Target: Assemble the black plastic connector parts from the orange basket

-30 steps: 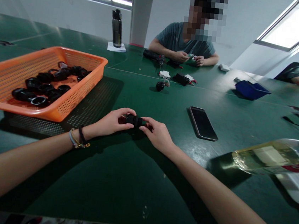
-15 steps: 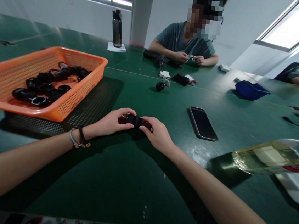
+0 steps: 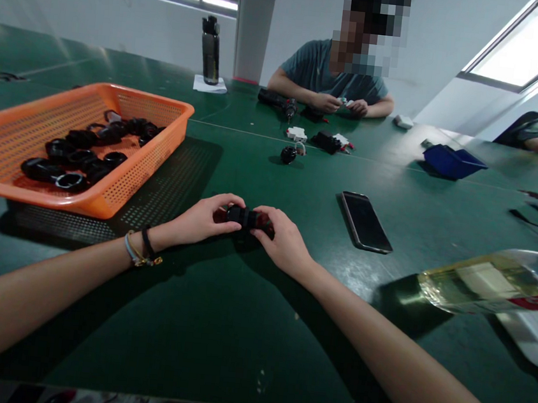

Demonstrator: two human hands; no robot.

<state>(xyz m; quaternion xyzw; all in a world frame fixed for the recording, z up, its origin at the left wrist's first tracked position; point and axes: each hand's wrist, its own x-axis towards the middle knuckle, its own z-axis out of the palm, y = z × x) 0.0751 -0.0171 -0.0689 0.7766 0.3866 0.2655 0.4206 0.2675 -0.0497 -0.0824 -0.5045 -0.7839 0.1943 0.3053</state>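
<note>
Hands meet over the green worktop, both closed on one small black part. Left hand: thumb and fingertips pinched on the part's left end. Right hand: fingers curled over the right end, partly hiding it. Part is held between the two hands, at or just above the worktop; contact with the surface cannot be told. Bracelets are worn on the left wrist.

Orange basket is set well to the left of the left hand, black ring parts piled inside. Dark phone lies face up near the right hand, to its right. Clear plastic bottle lies on its side further right. Small black round item sits beyond the hands. A seated person is seen at the far edge, handling small pieces; a dark flask stands to that person's side.
</note>
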